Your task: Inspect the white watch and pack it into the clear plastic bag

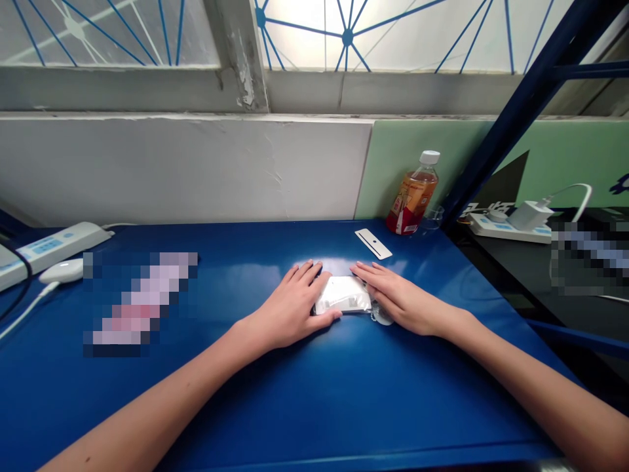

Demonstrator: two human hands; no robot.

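Note:
A small white pack in shiny clear wrap [343, 294] lies on the blue table between my hands. My left hand [297, 305] rests flat at its left end, fingers spread, the thumb along its near edge and the index finger by its far edge. My right hand [398, 296] lies at the pack's right end with fingers stretched out, palm down. Partly under the right hand is a round, pale, see-through piece [382, 314]; its kind is unclear. What lies beneath the right palm is hidden.
Behind stands a drink bottle [413, 196] with a white cap, near a white card [373, 243]. A pixelated object [142, 298], a white mouse-shaped device [63, 272] and a power strip [59, 246] lie left. A blue metal post [511, 111] rises at right.

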